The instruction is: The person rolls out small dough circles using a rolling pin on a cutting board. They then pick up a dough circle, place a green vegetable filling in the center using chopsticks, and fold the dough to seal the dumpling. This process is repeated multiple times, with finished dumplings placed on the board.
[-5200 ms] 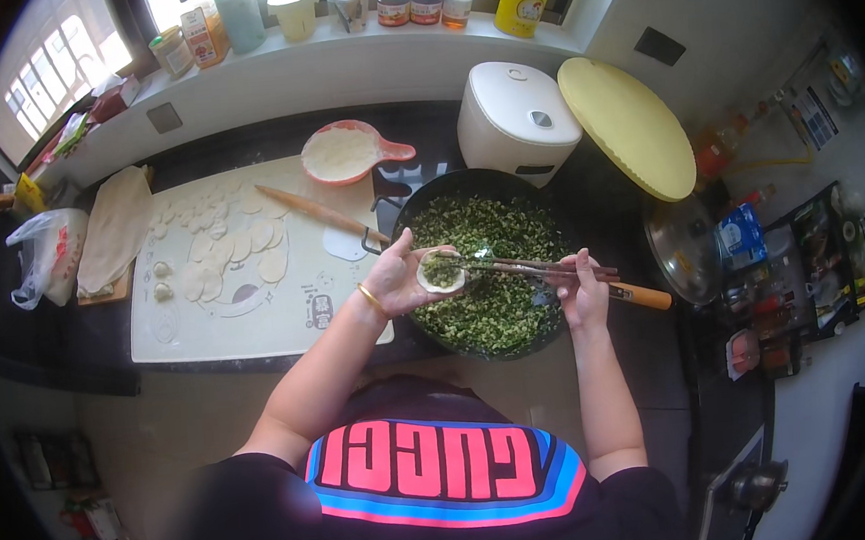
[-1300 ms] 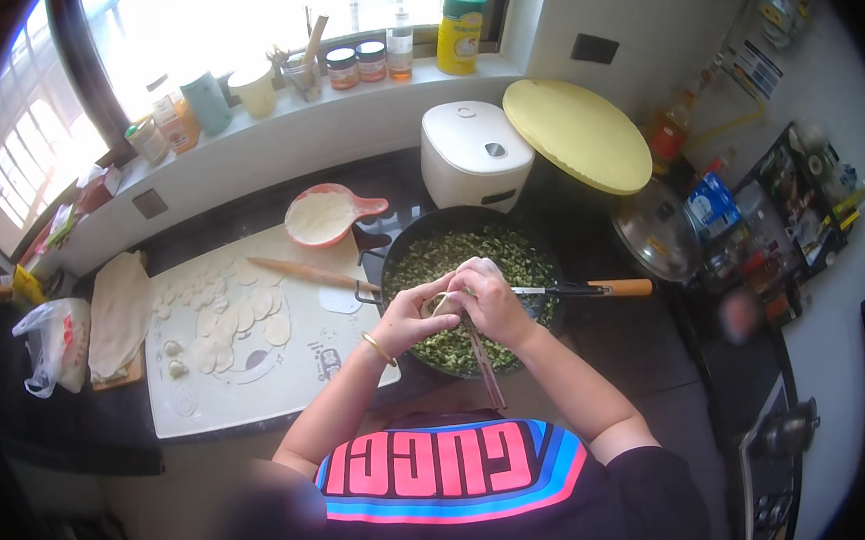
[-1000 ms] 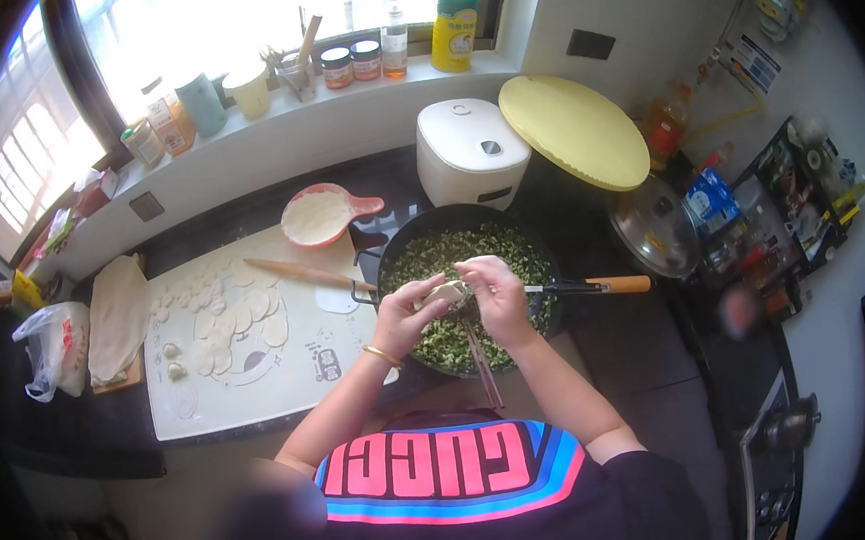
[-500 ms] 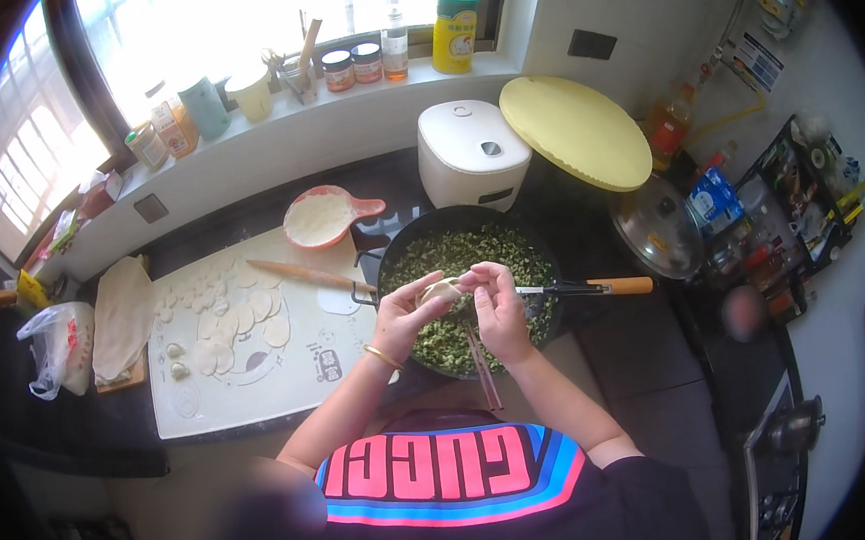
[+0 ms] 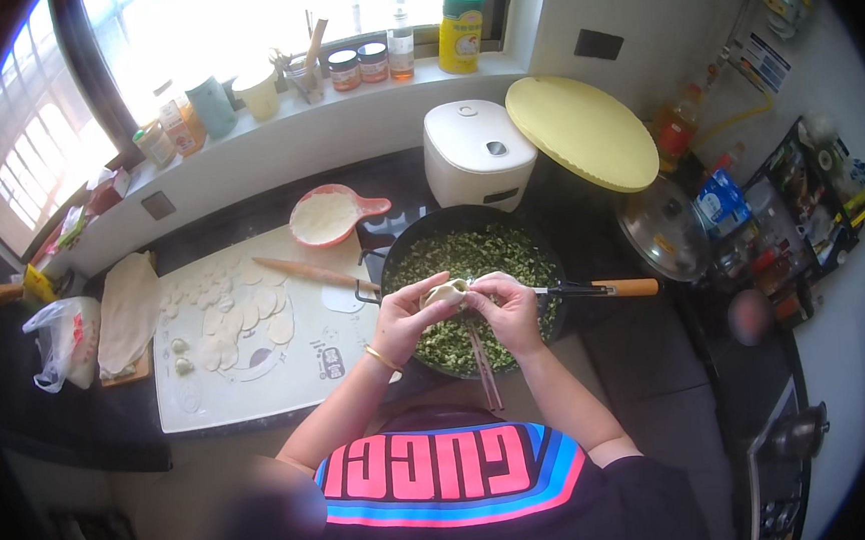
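Note:
Above a dark wok (image 5: 398,247) of chopped green filling (image 5: 491,251), both my hands are at a pale, partly folded dumpling (image 5: 445,293). My left hand (image 5: 407,310), with a gold bangle at its wrist, cups it with fingers and thumb. The fingers of my right hand (image 5: 509,310) pinch its right edge. Chopsticks (image 5: 484,367) lean in the filling below my hands. On a white mat (image 5: 290,390) to the left lie several round dough wrappers (image 5: 245,318) and a few finished dumplings (image 5: 181,358). A wooden rolling pin (image 5: 302,271) rests on the mat.
A red scoop of flour (image 5: 373,206) stands behind the mat, a white rice cooker (image 5: 479,151) behind the wok. Rightward are a yellow round board (image 5: 584,134) and glass lid (image 5: 663,234). A wooden-handled utensil (image 5: 624,288) sticks out of the wok. Rolled dough (image 5: 125,317) lies far left.
My right fingers have come down and closed on the dumpling's right edge. The dumpling is tilted so its opening shows more. My left hand keeps its hold.

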`<state>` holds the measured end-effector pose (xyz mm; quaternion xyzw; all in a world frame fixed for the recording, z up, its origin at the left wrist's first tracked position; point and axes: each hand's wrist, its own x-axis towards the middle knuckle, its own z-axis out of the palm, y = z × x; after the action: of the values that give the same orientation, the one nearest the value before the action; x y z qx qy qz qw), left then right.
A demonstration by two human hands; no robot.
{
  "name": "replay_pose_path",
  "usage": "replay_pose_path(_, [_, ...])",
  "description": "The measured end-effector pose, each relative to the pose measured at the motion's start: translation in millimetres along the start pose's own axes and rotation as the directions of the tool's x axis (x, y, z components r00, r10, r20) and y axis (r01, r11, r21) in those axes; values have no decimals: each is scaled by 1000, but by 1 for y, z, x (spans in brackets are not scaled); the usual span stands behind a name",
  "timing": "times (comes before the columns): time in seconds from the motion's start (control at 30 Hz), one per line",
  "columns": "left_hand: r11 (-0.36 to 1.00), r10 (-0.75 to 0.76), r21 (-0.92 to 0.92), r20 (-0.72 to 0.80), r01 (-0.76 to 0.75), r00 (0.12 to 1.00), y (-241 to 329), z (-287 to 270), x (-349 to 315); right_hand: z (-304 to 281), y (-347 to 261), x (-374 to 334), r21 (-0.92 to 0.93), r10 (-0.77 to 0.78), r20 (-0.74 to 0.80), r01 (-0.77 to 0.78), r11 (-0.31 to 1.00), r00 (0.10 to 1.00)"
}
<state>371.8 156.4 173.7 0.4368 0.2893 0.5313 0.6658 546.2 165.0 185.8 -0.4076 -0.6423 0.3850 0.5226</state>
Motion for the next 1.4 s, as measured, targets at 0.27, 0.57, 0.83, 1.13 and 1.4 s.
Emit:
replay_pose_path(0.27, [999, 16, 33, -4, -15, 1000, 3, -1, 0, 3, -9, 2, -198, -172, -67, 156, 968, 983])
replay_pose_path(0.57, [999, 19, 49, -18, -18, 1000, 6, -2, -1, 1, -19, 8, -121, -194, 27, 196, 973, 981])
replay_pose_path(0.83, [994, 48, 96, 3, -48, 999, 6, -2, -3, 5, -13, 5, -194, -168, 8, 167, 967, 986])
replay_pose_path(1.13, [955, 123, 266, 57, -134, 991, 10, -4, -5, 4, -20, 5, -215, -281, 32, 282, 935, 959])
replay_pose_path(1.4, [919, 165, 346, 94, -188, 982, 12, -2, -7, 8, -16, 8, -377, -431, 60, 420, 825, 900])
